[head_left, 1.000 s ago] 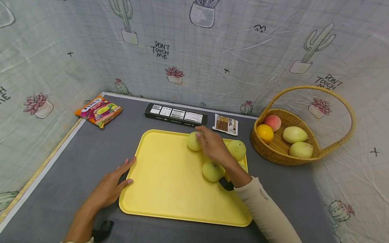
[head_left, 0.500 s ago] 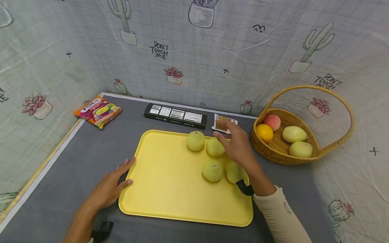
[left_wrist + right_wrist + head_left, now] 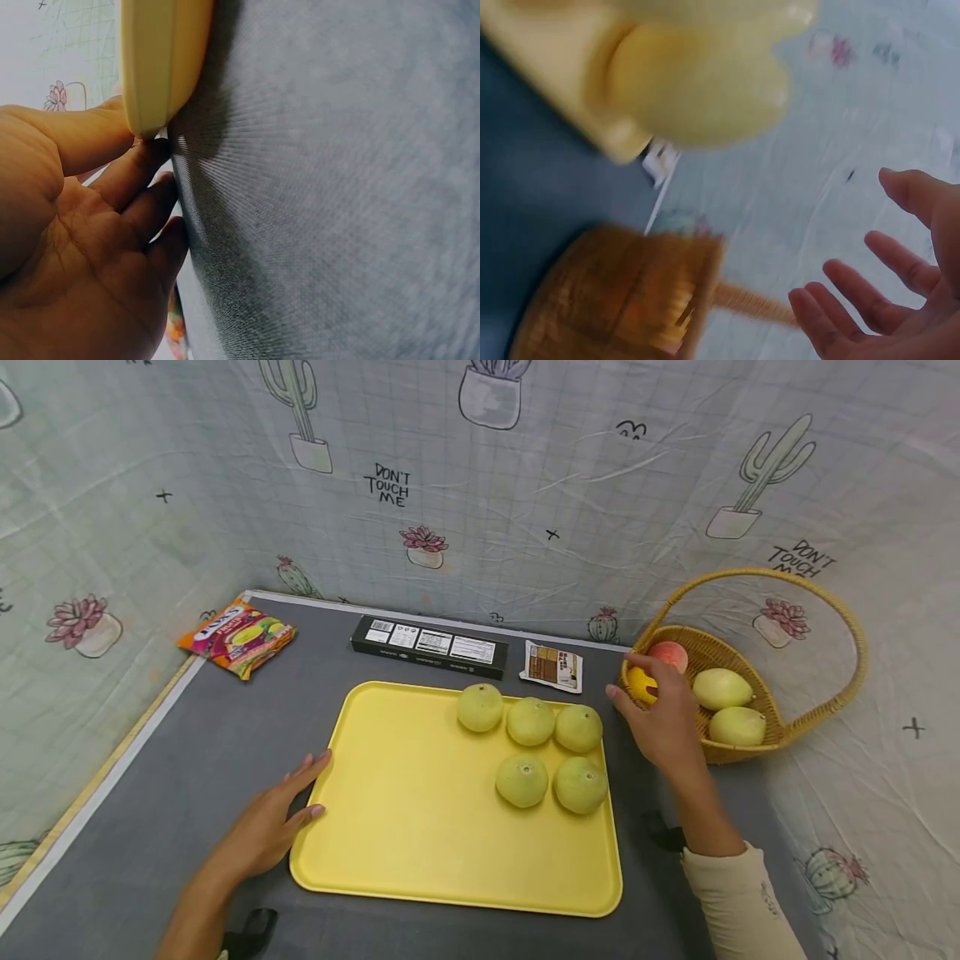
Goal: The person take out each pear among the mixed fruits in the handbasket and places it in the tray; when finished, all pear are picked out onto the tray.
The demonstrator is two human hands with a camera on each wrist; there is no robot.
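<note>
My left hand (image 3: 262, 827) rests at the left rim of a yellow tray (image 3: 420, 835), fingers extended. In the left wrist view its thumb and fingertips touch the tray's edge. Several round pale green fruits (image 3: 521, 781) sit in two rows on the tray's right side. My right hand (image 3: 663, 722) is over the left rim of a wicker basket (image 3: 861, 643), thumb and fingers spread with nothing between them. It partly covers an orange (image 3: 638, 685) in the basket. A peach (image 3: 670, 655) and two oval pale green fruits (image 3: 722, 688) lie there too. The right wrist view (image 3: 889, 292) is blurred.
Behind the tray lie a long black box (image 3: 429, 646) and a small white-and-brown packet (image 3: 552, 667). A colourful snack bag (image 3: 242, 637) is at the back left corner. Cactus-print cloth (image 3: 480, 510) walls in the grey table (image 3: 187, 735).
My right hand has let go of a pale green fruit at the tray's back and moved right to the basket, uncovering the tray's fruits. My left hand has stayed at the rim.
</note>
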